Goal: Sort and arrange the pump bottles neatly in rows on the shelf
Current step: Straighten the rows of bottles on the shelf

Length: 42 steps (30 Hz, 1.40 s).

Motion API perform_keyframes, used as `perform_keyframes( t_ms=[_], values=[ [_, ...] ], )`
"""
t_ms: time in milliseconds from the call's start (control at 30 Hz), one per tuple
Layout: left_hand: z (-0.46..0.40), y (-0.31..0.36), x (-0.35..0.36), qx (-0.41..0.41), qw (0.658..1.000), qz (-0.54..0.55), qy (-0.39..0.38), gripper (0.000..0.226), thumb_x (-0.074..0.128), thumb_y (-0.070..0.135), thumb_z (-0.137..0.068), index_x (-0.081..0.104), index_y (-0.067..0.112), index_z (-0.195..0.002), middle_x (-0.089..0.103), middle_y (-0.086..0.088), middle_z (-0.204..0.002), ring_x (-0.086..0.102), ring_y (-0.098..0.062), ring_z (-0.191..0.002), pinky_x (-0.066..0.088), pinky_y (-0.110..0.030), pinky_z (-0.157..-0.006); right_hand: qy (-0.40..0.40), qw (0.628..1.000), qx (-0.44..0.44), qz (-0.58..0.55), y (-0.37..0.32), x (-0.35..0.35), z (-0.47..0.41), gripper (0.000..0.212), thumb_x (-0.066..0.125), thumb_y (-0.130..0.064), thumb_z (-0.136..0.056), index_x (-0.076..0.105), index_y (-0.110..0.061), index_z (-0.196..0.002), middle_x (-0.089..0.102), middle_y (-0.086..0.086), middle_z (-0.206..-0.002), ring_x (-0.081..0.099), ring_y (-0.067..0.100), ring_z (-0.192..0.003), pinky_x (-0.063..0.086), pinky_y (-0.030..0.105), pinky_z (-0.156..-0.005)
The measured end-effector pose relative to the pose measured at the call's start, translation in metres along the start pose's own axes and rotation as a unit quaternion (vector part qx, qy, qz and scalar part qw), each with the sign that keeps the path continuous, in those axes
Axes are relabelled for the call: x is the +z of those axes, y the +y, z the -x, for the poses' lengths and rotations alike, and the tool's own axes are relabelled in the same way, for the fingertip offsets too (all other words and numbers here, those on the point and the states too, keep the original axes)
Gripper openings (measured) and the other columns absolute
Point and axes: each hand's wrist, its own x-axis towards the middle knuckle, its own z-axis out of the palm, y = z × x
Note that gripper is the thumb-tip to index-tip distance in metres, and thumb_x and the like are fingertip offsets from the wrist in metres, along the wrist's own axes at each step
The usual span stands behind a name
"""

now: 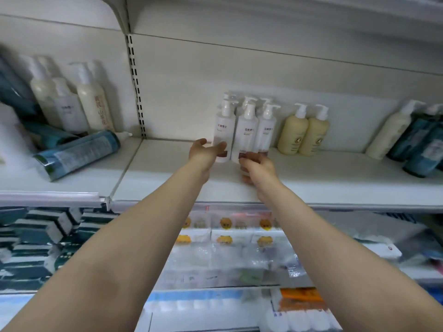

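Note:
Several white pump bottles stand in a tight cluster at the middle of the white shelf (165,180), with three in the front row. My left hand (205,153) reaches to the front left white bottle (225,125); its fingers lie against the bottle's lower part and the thumb is raised clear. My right hand (257,167) has its fingers curled round the base of the middle white bottle (247,129). The right white bottle (266,130) stands close beside it. Two cream pump bottles (303,134) stand side by side just to the right.
On the left shelf section a blue bottle (79,154) lies on its side in front of upright cream and white bottles (92,101). At the far right a cream bottle (388,133) and blue bottles (422,149) lean. Packaged goods fill the lower shelves.

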Motion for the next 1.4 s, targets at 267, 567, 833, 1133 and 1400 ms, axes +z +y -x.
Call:
perform_keyframes(
  t_ms=[267,567,833,1133,1400],
  values=[
    [0.079,0.009,-0.044,-0.029,0.992,0.121,0.031,0.062,0.070,0.038,-0.091,0.045,0.009,-0.141,0.049,-0.010,-0.135,0.050,-0.022,-0.117,0.047,-0.036,-0.104,-0.105,0.994,0.016,-0.006,-0.020,0.016,0.044,0.028,0.063,-0.033,-0.096,0.060,-0.023,-0.121,0.062,-0.004,-0.118,0.060,0.017,-0.109,0.054,0.039,-0.089],
    [0.175,-0.002,-0.133,-0.034,0.978,0.168,0.120,0.059,0.066,0.046,-0.090,0.050,0.018,-0.140,0.050,-0.010,-0.140,0.050,-0.023,-0.123,0.052,-0.042,-0.094,-0.240,0.971,0.022,-0.002,-0.035,0.076,0.123,0.044,0.057,-0.040,-0.098,0.053,-0.017,-0.135,0.055,-0.001,-0.128,0.056,0.018,-0.119,0.049,0.040,-0.101],
    [0.228,0.000,-0.238,-0.008,0.968,0.171,0.181,0.066,0.067,0.044,-0.090,0.045,0.017,-0.146,0.045,-0.011,-0.146,0.047,-0.025,-0.130,0.049,-0.039,-0.097,-0.318,0.947,0.025,0.022,-0.041,0.165,0.198,0.055,0.059,-0.047,-0.095,0.053,-0.017,-0.140,0.055,0.002,-0.133,0.055,0.020,-0.118,0.046,0.046,-0.106],
    [0.237,0.011,-0.405,0.011,0.961,0.174,0.214,0.066,0.066,0.043,-0.092,0.044,0.015,-0.147,0.044,-0.012,-0.148,0.045,-0.025,-0.134,0.045,-0.040,-0.103,-0.333,0.943,0.007,0.026,-0.052,0.323,0.270,0.055,0.063,-0.043,-0.094,0.051,-0.014,-0.140,0.056,0.004,-0.126,0.056,0.021,-0.116,0.047,0.044,-0.106],
    [0.232,0.026,-0.543,0.009,0.959,0.167,0.228,0.067,0.066,0.042,-0.092,0.041,0.014,-0.147,0.045,-0.011,-0.147,0.047,-0.026,-0.132,0.047,-0.037,-0.094,-0.308,0.951,0.010,-0.001,-0.060,0.443,0.318,0.032,0.061,-0.037,-0.097,0.047,-0.023,-0.122,0.054,0.004,-0.136,0.054,0.023,-0.122,0.048,0.043,-0.105]
  ],
)
